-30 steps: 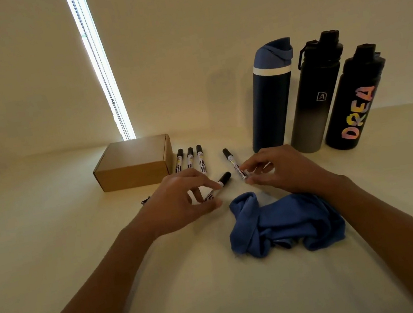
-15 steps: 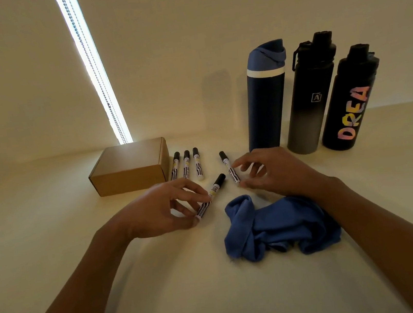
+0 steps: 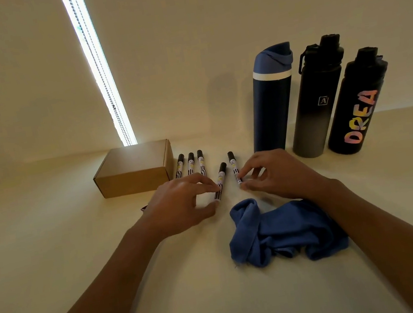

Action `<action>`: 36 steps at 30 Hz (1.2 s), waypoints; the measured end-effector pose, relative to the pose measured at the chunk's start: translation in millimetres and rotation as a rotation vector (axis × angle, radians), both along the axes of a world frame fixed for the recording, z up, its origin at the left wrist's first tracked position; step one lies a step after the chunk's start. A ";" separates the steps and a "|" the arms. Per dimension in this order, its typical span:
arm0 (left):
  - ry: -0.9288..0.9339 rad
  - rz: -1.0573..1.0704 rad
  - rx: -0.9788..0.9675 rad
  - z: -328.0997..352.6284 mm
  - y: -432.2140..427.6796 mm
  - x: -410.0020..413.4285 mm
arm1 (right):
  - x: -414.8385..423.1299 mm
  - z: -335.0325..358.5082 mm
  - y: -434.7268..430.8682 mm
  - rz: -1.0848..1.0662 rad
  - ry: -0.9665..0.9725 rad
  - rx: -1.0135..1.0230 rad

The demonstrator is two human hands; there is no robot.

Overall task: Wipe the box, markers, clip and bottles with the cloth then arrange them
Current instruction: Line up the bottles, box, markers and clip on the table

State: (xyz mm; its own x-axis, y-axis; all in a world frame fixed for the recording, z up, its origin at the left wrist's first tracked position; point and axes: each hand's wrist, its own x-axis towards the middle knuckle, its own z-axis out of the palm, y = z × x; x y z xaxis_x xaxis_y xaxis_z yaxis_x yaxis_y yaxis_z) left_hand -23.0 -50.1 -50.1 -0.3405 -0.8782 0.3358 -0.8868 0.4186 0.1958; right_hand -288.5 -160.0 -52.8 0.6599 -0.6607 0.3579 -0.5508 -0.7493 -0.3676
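Observation:
Three markers [image 3: 191, 163] lie side by side right of the brown cardboard box [image 3: 135, 168]. My left hand [image 3: 180, 203] pinches a fourth marker [image 3: 220, 179] at its lower end, between fingertips and thumb. My right hand [image 3: 274, 172] pinches the lower end of a fifth marker [image 3: 233, 164]. The crumpled blue cloth [image 3: 282, 233] lies on the table just below my right hand. Three bottles stand at the back right: a blue one [image 3: 272, 102], a black-to-grey one [image 3: 316, 103] and a black one with coloured letters [image 3: 357, 108]. A small dark object [image 3: 144, 207] peeks out left of my left hand.
The cream table [image 3: 80, 257] meets a plain wall at the back. A bright vertical strip with a bead chain [image 3: 99, 70] runs down the wall behind the box.
My left hand has swung the fourth marker from a slant to nearly parallel with the row and shifted it closer. My right hand stays on the fifth marker.

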 end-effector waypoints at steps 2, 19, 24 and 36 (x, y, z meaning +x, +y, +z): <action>-0.063 0.046 -0.056 -2.3 -5.6 -1.1 | 3.3 -1.3 -2.3 0.003 -0.014 0.008; -0.143 0.108 -0.188 0.6 -28.2 -4.7 | 12.2 -0.4 -10.8 -0.006 0.010 -0.002; -0.185 0.142 -0.218 -4.2 -33.6 -7.8 | 18.5 -3.0 -16.6 -0.001 0.005 0.015; -0.218 0.173 -0.210 -12.4 -39.9 -9.4 | 25.1 -3.9 -19.9 0.036 -0.029 0.037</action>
